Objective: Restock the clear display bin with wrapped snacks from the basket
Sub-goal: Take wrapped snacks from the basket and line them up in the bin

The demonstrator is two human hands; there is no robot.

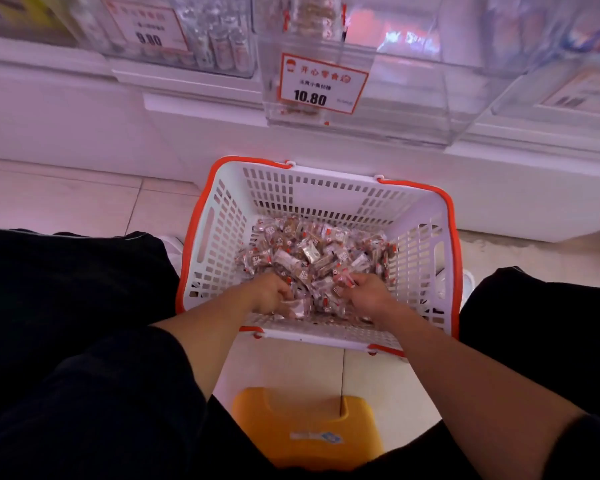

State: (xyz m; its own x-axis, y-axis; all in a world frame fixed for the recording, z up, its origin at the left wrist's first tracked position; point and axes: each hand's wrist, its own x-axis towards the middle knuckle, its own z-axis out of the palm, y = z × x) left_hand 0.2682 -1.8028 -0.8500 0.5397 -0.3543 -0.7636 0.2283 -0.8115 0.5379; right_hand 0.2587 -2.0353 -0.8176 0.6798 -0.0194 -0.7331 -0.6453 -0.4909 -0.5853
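A white basket (215, 237) with an orange rim stands on the floor between my knees. A heap of small wrapped snacks (312, 251) fills its bottom. Both of my hands are down in the near side of the heap. My left hand (271, 296) has its fingers curled around a few wrapped snacks. My right hand (364, 296) is likewise closed on some wrapped snacks. Above the basket, the clear display bin (406, 109) juts from the shelf, carrying a price card (321, 84) reading 10.80. Only a few snacks show at its bottom.
Other clear bins sit left (187, 36) and right (551, 81) on the white shelf unit. An orange stool (309, 424) is under me. My dark-clothed legs flank the basket. Pale tiled floor (66, 199) stretches to the left.
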